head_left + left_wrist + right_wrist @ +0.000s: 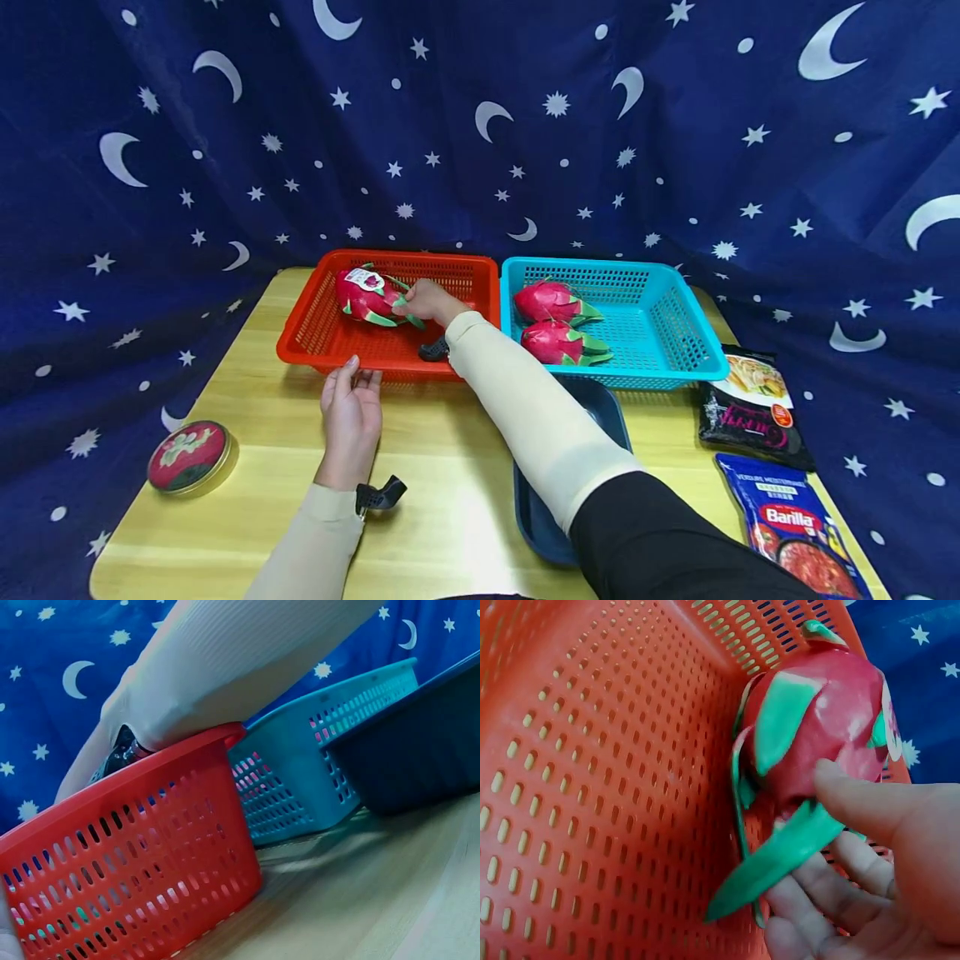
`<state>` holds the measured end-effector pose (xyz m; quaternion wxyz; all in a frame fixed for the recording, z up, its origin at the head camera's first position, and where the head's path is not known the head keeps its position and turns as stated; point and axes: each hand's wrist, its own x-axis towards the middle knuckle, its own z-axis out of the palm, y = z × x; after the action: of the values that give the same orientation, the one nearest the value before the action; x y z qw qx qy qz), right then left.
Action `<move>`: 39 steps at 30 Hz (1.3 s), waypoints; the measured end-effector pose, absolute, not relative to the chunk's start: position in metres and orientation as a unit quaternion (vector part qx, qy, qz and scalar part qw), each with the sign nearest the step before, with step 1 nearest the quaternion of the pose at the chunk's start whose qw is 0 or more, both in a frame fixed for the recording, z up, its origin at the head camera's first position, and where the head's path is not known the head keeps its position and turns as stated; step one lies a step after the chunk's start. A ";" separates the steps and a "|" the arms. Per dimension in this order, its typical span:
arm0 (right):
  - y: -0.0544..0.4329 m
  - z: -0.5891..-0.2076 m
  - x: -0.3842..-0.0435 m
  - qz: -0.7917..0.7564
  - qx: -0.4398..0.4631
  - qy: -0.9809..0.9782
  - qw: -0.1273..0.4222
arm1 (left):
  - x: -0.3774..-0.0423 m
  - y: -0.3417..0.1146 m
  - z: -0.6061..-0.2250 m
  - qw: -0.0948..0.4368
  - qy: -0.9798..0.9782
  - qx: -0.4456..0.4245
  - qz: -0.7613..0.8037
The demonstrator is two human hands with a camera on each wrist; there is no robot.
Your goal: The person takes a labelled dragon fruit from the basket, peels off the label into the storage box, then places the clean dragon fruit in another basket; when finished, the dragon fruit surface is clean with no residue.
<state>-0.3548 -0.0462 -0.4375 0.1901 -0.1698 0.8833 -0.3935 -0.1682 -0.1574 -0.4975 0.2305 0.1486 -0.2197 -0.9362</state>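
In the head view a dragon fruit (pixel 363 298) with a white label lies in the left part of the red basket (pixel 420 364). My right hand (pixel 429 302) reaches into this basket and holds the fruit by its leafy end. The right wrist view has the thumb (pixel 855 791) pressed against the pink skin, the other fingers lying under a long green leaf (pixel 780 855). At the basket's front rim, my left hand (pixel 352 421) grips the edge, thumb at the top and fingers below. Two more dragon fruits (pixel 547 300) lie in the blue basket (pixel 637 325).
A dark blue tray (pixel 536 533) sits under my right forearm. On the right are a black food packet (pixel 750 417) and a blue Barilla pouch (pixel 795 525). A round red tin (pixel 187 457) stands at the left edge. Behind hangs a starry curtain (pixel 450 125).
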 end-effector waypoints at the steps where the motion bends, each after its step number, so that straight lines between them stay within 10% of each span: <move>1: -0.046 -0.437 -0.355 -0.391 -0.176 0.884 0.186 | -0.169 -0.157 -0.497 0.230 -0.221 0.148 -0.936; 23: -0.017 -0.399 -0.342 -0.418 -0.236 0.865 0.144 | -0.169 -0.158 -0.496 0.223 -0.214 0.151 -0.939; 39: 0.063 -0.337 -0.265 -0.582 -0.250 0.757 0.162 | -0.166 -0.157 -0.494 0.223 -0.223 0.135 -0.939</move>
<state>-0.2649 0.0634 -0.3375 0.1625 -0.2497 0.7570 -0.5816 -0.1665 -0.1572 -0.4936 0.2227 0.1354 -0.2230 -0.9393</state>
